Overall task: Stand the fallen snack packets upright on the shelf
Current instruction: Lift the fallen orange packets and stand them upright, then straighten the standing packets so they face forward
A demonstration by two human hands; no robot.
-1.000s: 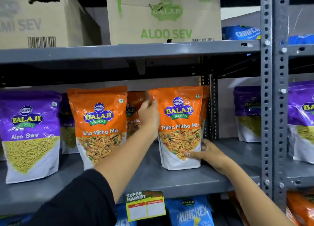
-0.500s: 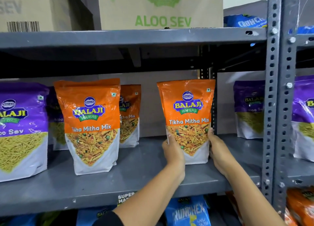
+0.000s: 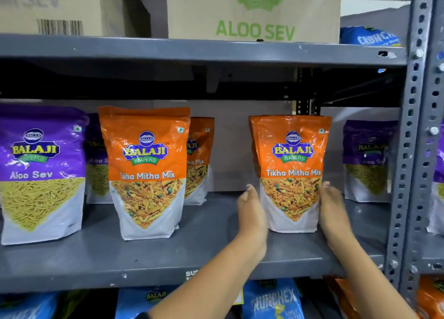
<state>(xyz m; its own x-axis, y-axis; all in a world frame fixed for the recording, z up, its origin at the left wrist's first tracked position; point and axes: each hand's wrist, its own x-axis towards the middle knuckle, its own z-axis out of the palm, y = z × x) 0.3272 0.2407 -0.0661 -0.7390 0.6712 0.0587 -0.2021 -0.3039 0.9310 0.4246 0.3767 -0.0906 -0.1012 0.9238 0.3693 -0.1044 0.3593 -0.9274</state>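
The glossy orange plastic Tikha Mitha Mix packet (image 3: 290, 172) stands upright on the grey metal shelf (image 3: 168, 254), well right of a matching orange packet (image 3: 145, 172) and left of the perforated grey steel upright post (image 3: 408, 150). My left hand (image 3: 252, 210) and right hand (image 3: 332, 210) flank its lower sides, fingers extended and flat, palms facing inward, loosely touching the pouch edges rather than clasping it.

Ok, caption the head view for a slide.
Both hands, left and right, steady an upright Tikha Mitha Mix packet on the grey shelf.
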